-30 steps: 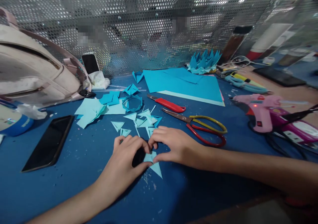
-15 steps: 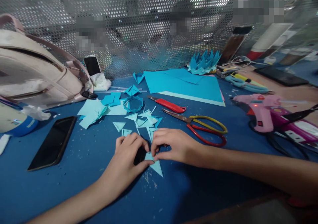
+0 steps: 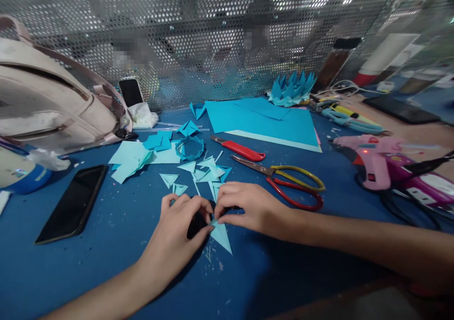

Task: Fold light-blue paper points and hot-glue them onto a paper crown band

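A light blue folded paper triangle [image 3: 222, 238] lies on the blue table, one long point toward me. My left hand [image 3: 186, 220] grips its upper left edge between thumb and fingers. From the right, my right hand [image 3: 244, 208] pinches the top of the same paper, fingertips close to those of the left. Both hands cover the paper's upper part. Just beyond them are small folded paper triangles [image 3: 169, 180] and a loose pile of paper pieces [image 3: 209, 169]. A darker blue folded paper ring [image 3: 190, 148] sits behind that pile.
Scissors [image 3: 294, 178] and a red utility knife [image 3: 244, 150] lie beyond my right hand. A pink glue gun [image 3: 372, 154] with cords is at right. Blue sheets [image 3: 262, 119], a spiky paper piece [image 3: 292, 89], a phone [image 3: 73, 204] and a backpack [image 3: 53, 97] surround the work.
My left thumb has drawn back slightly to the left, and more of the paper triangle shows. The right hand has shifted only a little, still pinching the paper.
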Demonstrator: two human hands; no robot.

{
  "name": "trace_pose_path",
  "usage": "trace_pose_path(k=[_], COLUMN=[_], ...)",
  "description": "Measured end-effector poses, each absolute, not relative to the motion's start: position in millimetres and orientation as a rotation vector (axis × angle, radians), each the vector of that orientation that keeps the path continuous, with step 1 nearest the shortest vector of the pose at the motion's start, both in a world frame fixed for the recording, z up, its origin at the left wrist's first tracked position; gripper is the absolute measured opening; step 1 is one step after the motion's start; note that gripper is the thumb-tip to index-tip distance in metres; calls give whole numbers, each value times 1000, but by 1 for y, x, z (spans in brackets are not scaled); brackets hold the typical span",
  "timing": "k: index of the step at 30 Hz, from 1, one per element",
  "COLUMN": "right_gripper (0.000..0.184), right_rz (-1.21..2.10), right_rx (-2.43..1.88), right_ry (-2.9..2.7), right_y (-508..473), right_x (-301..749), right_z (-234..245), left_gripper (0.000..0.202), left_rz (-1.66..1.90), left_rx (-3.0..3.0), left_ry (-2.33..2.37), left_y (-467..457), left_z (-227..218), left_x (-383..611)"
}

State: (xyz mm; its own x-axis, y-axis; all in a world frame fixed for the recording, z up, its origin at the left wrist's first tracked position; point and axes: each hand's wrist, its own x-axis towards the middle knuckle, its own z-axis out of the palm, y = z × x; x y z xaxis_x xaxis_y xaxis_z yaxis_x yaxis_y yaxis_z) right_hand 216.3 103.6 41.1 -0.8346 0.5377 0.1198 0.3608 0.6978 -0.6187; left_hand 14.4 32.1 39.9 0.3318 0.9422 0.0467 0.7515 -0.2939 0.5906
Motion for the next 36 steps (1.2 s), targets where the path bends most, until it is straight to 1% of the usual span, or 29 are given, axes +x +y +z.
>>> trace_pose_path(k=[3, 8, 13, 16, 20, 25, 27, 30, 36], right_gripper=[10, 18, 26, 30, 32, 28, 27, 26, 23], right_rz=[741, 382, 87, -19, -45, -37, -1, 66, 66], right_rx=[-604, -286, -115, -44, -8, -11, -49, -153, -330], right_ry=[-2660, -2777, -2835, -2848, -2872, -2860, -2895, -2910, -2916], right_y=[105, 113, 116, 117, 119, 120, 117, 108, 95], right_x=[218, 221, 223, 222, 223, 225, 224, 222, 223], right_z=[41, 42, 41, 42, 44, 46, 48, 50, 54], left_gripper=[19, 8, 17, 25, 28, 17, 14, 16, 17], left_rz=[580, 723, 809, 835, 836, 765, 737, 740, 755], left_rx=[2181, 2316, 2501, 2613, 2779, 2922, 2947, 2969, 2939], left_ry=[1467, 1423, 1385, 1392, 1404, 1316, 1257, 1192, 1171], left_y=[30, 27, 27, 26, 24, 23, 23, 23, 24], left_z=[39, 36, 36, 36, 34, 31, 30, 31, 36], left_x=[13, 6, 2, 5, 8, 4, 1, -2, -4])
